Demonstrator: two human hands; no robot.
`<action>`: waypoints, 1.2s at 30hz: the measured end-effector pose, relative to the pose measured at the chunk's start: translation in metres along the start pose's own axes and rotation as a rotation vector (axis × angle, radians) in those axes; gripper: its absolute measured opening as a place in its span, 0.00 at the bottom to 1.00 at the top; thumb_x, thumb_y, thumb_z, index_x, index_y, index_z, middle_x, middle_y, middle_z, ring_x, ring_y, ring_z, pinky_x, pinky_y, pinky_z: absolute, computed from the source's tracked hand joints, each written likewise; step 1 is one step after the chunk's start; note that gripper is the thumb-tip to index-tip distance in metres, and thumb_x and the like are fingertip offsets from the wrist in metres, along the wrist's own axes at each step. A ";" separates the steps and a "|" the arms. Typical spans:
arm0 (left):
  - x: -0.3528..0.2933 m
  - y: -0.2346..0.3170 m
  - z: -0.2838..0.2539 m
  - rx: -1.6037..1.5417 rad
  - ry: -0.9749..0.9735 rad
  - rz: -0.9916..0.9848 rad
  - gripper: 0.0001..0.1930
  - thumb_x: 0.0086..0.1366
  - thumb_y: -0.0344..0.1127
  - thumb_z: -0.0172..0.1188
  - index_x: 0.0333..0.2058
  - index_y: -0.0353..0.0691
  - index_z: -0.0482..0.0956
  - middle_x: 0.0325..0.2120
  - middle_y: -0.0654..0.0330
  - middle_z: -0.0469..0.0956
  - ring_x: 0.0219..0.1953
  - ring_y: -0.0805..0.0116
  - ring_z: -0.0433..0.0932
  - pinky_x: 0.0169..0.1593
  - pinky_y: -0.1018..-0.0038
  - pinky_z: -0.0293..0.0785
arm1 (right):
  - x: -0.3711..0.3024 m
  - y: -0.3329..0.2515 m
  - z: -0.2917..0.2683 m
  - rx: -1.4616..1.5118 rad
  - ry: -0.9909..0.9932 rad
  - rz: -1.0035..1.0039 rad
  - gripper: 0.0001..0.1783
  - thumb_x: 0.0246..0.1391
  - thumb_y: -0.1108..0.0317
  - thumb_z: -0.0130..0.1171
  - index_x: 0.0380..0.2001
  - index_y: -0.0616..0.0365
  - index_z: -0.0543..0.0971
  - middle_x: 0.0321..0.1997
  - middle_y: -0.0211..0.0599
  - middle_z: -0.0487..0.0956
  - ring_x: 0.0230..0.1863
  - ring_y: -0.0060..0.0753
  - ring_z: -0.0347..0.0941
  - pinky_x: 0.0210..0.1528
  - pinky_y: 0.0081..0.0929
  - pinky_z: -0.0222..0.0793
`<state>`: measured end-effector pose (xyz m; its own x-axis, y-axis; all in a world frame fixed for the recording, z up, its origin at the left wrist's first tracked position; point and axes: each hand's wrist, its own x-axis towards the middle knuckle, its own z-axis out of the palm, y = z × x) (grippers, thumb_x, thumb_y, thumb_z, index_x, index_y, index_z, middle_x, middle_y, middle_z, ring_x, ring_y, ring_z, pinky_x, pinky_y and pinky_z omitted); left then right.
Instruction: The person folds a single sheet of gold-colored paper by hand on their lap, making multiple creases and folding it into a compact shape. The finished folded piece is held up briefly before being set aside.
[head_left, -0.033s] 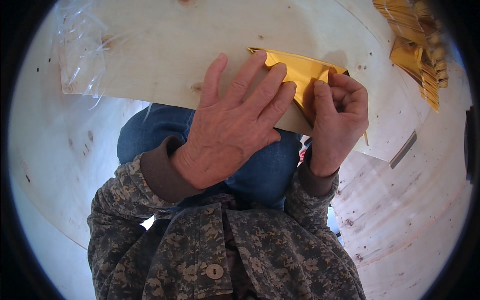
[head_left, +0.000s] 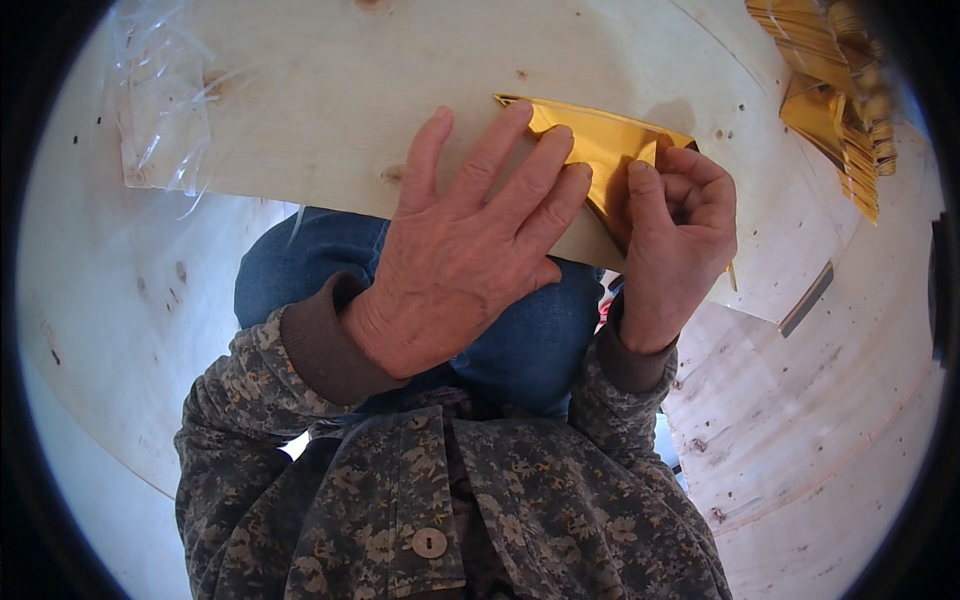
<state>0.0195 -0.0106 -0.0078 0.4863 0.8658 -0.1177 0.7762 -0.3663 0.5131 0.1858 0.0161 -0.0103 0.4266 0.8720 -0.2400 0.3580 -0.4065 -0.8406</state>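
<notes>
The golden sheet [head_left: 610, 135] lies at the near edge of the bench [head_left: 300, 120], a little right of the middle of my view, under both hands. Its far edge looks straight and doubled, and it runs to a pointed corner on the left, so I judge that some folding is already done. Near the right thumb, a small flap [head_left: 647, 155] of the same sheet stands up and does not lie flat; this part I count as unfinished. How many folds are left, I cannot tell, because the fingers cover much of the piece.

The right hand [head_left: 675, 230] pinches the right end of the sheet between thumb and forefinger, with its other fingers curled in. The left hand [head_left: 455, 255] grips nothing: it is spread with the palm down, three fingertips rest on the left part of the sheet, and the little finger is apart from it, over the bench.

Farther to the right, I see a pile of golden pieces [head_left: 855, 150], many of them folded and packed closely together. They seem to me more complete than the one in hand. At the far left there are loose clear plastic strips [head_left: 165, 110]. Below the bench edge are the person's knees [head_left: 310, 255] in blue jeans.
</notes>
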 end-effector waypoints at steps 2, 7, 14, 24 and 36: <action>0.000 0.000 0.000 0.002 -0.006 -0.004 0.45 0.46 0.48 0.75 0.64 0.50 0.69 0.68 0.59 0.62 0.72 0.53 0.55 0.71 0.42 0.41 | 0.000 0.000 0.000 0.019 -0.009 0.010 0.12 0.55 0.78 0.66 0.41 0.64 0.75 0.22 0.29 0.79 0.22 0.14 0.73 0.26 0.13 0.69; 0.001 0.000 0.000 0.002 0.005 0.001 0.45 0.46 0.49 0.75 0.64 0.50 0.70 0.68 0.60 0.63 0.72 0.53 0.55 0.71 0.42 0.42 | 0.000 0.002 -0.001 0.026 -0.005 0.023 0.12 0.55 0.78 0.66 0.42 0.64 0.75 0.22 0.29 0.78 0.22 0.14 0.73 0.26 0.13 0.69; 0.001 -0.001 0.002 0.014 0.041 0.014 0.45 0.45 0.51 0.74 0.63 0.50 0.71 0.66 0.60 0.64 0.71 0.54 0.57 0.69 0.40 0.46 | -0.002 -0.002 0.000 0.017 0.013 0.047 0.11 0.57 0.78 0.65 0.42 0.63 0.75 0.24 0.30 0.79 0.25 0.16 0.76 0.27 0.13 0.71; 0.000 -0.001 0.003 0.000 0.024 0.011 0.46 0.44 0.51 0.74 0.64 0.49 0.70 0.67 0.60 0.63 0.71 0.53 0.56 0.67 0.37 0.47 | -0.001 0.002 -0.003 -0.071 -0.021 -0.032 0.07 0.59 0.77 0.64 0.39 0.61 0.76 0.26 0.28 0.79 0.25 0.13 0.74 0.27 0.12 0.70; 0.001 -0.001 0.001 0.031 0.012 0.009 0.45 0.47 0.50 0.73 0.65 0.50 0.68 0.68 0.61 0.62 0.71 0.52 0.57 0.67 0.36 0.44 | -0.001 0.004 0.000 0.031 -0.017 -0.048 0.07 0.59 0.78 0.63 0.37 0.60 0.75 0.26 0.26 0.78 0.24 0.11 0.70 0.26 0.12 0.66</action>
<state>0.0197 -0.0096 -0.0093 0.4885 0.8664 -0.1031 0.7843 -0.3842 0.4871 0.1870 0.0136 -0.0138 0.3956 0.8948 -0.2070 0.3515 -0.3557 -0.8660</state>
